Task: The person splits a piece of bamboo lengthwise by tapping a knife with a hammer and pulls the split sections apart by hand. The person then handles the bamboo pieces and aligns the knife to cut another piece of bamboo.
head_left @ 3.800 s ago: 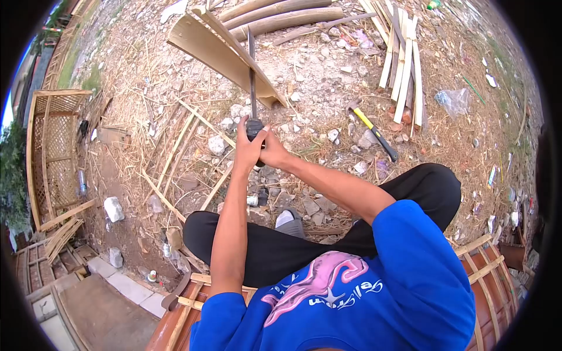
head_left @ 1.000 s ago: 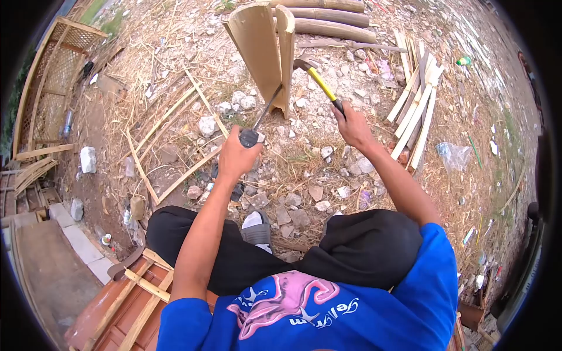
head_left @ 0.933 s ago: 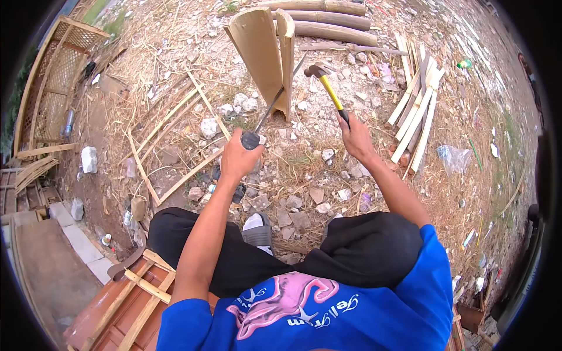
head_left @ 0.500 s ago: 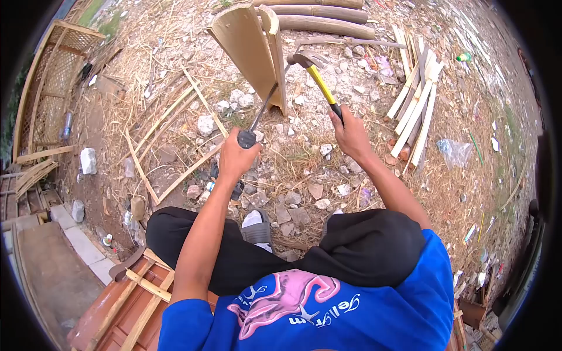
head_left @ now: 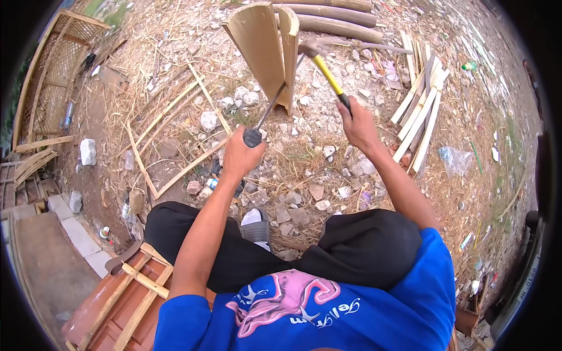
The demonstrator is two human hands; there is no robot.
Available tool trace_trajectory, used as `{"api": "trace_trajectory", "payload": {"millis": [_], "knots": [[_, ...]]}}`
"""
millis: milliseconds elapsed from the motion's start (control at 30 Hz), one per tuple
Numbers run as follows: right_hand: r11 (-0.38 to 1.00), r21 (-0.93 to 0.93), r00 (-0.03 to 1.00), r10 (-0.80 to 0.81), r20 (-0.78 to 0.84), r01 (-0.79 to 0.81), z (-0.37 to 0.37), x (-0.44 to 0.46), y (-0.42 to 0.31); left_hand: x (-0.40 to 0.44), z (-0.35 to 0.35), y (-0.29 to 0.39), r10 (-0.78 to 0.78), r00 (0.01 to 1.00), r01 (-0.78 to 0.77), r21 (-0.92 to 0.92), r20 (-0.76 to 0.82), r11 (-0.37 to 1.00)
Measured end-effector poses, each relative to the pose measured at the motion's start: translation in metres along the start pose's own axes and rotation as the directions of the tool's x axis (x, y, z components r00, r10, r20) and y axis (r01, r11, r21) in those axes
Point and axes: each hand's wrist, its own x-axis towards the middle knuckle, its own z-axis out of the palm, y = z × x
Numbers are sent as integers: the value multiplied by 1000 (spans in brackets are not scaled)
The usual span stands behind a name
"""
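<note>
My left hand [head_left: 241, 155] is closed around the black handle of a long knife [head_left: 270, 112]. Its narrow blade slants up and away into a split bamboo piece [head_left: 257, 50] that stands upright on the ground. The blade lies between the wide curved part and a narrower bamboo strip [head_left: 288, 58] on the right, and its tip shows beyond the strip. My right hand [head_left: 358, 126] grips the black end of a claw hammer [head_left: 328, 75] with a yellow handle. The hammer head, blurred, is close to the blade's tip; whether they touch I cannot tell.
Bamboo poles [head_left: 328, 24] lie behind the upright piece. To the right is a pile of split strips [head_left: 421, 105]. Thin wooden strips [head_left: 175, 126] and stones [head_left: 209, 121] litter the ground at left. A wooden frame [head_left: 149, 284] is beside my left leg.
The hammer has risen slightly, and its head is now blurred. The bamboo, knife and both hands appear a little farther right in view. Both hands keep their grips.
</note>
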Motion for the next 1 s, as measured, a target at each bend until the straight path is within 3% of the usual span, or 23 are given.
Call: {"api": "trace_trajectory", "payload": {"millis": [33, 133, 433, 567, 667, 700, 800, 833, 867, 900, 933, 967, 1000], "knots": [[993, -59, 990, 107, 88, -102, 21, -8, 25, -1, 1, 1, -9, 1000, 9, -5, 3, 1000], [958, 21, 957, 284, 56, -285, 25, -23, 25, 3, 1, -4, 31, 999, -30, 32, -37, 999], [994, 88, 998, 65, -28, -62, 30, -34, 13, 0, 4, -3, -18, 1000, 18, 33, -9, 999], [986, 115, 991, 117, 65, -124, 7, -17, -12, 1, 3, -3, 18, 1000, -18, -4, -26, 1000], [981, 193, 986, 31, -161, 1, -39, 2, -53, 0, 5, -2, -8, 1000, 8, 3, -13, 1000], [946, 300, 965, -42, -259, 122, -55, 7, -67, 1, 4, -1, -31, 999, 31, -2, 9, 1000], [630, 641, 880, -158, -448, 439, -75, 15, -91, 2, 5, -4, -38, 999, 37, 20, 30, 999], [505, 669, 824, -179, -537, 545, -59, 16, -86, 3, 5, -5, -29, 999, 28, 32, 27, 999], [466, 677, 814, -200, -546, 569, -33, 16, -63, 3, 5, -5, -38, 999, 37, 26, 31, 999], [750, 472, 857, -244, -453, 463, -2, 11, -20, 0, 4, -5, -46, 998, 45, 22, 41, 999], [966, 231, 987, -84, -137, 114, 6, -4, -7, 2, 5, -2, -47, 998, 46, 13, 39, 999], [999, -40, 994, 2, 107, 2, 25, -8, 23, 2, 6, -2, -34, 999, 33, 19, 31, 999], [996, -13, 990, 85, 115, -84, 36, -18, 36, -1, 8, -4, -23, 999, 22, 35, 34, 999]]}}
